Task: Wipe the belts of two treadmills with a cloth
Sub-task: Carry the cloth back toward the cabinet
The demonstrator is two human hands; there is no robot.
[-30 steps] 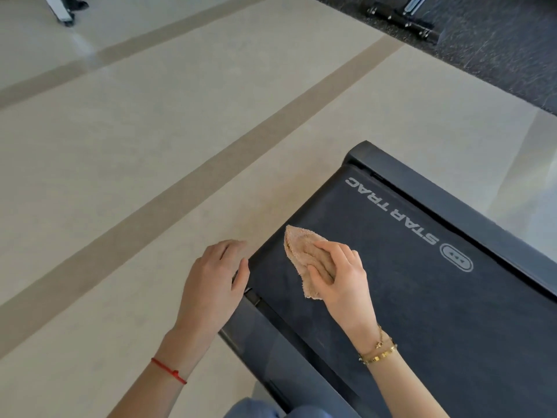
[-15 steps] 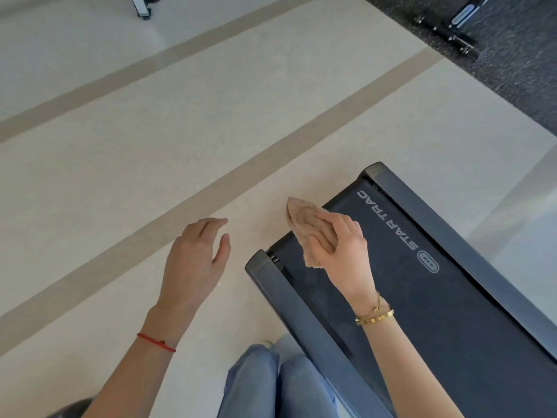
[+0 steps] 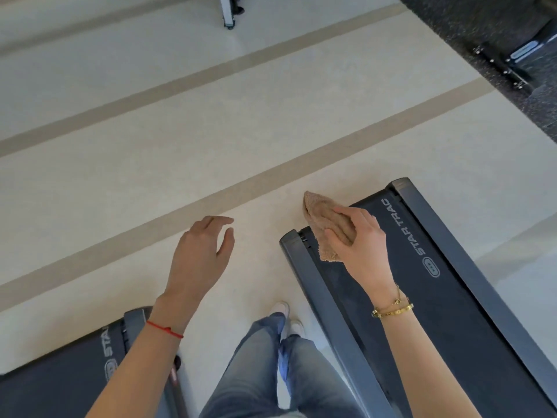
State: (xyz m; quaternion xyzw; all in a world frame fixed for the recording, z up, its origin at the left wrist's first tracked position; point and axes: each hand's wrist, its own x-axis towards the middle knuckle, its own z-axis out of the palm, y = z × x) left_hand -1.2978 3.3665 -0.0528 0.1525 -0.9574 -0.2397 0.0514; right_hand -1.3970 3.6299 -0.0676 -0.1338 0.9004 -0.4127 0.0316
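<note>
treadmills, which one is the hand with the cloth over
The treadmill on the right: the right hand grips the cloth above its belt end. The treadmill on the left only has the left forearm crossing it.

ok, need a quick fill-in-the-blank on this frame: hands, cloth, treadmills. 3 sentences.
1. The tan cloth is held in the ____ hand.
2. The left hand wears a ____ string at the wrist and holds nothing.
3. The belt under the cloth reads STAR ____.

Missing words: right; red; TRAC
</note>
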